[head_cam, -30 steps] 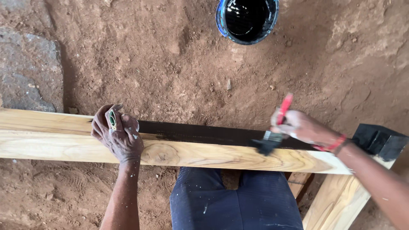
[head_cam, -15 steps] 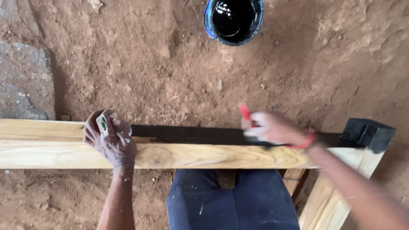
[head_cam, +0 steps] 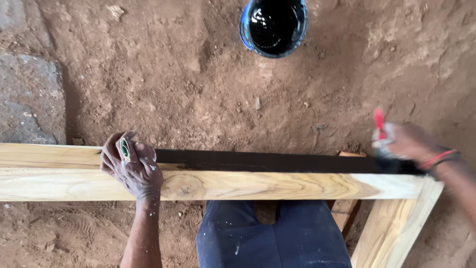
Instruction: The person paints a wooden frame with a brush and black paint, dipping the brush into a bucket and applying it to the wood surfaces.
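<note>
Gripping a red-handled brush [head_cam: 381,141], right hand [head_cam: 406,144] (blurred) meets the plank [head_cam: 277,184].

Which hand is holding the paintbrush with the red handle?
The right hand, out at the black-painted end of the wooden beam, grips the red-handled brush. The left hand only rests flat on the beam, with a small green thing between its fingers.

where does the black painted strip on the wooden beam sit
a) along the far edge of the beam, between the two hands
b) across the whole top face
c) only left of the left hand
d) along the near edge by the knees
a: the black strip runs along the far edge of the wooden beam, from the left hand to the right hand holding a red-handled brush; the near part is bare wood.
</note>
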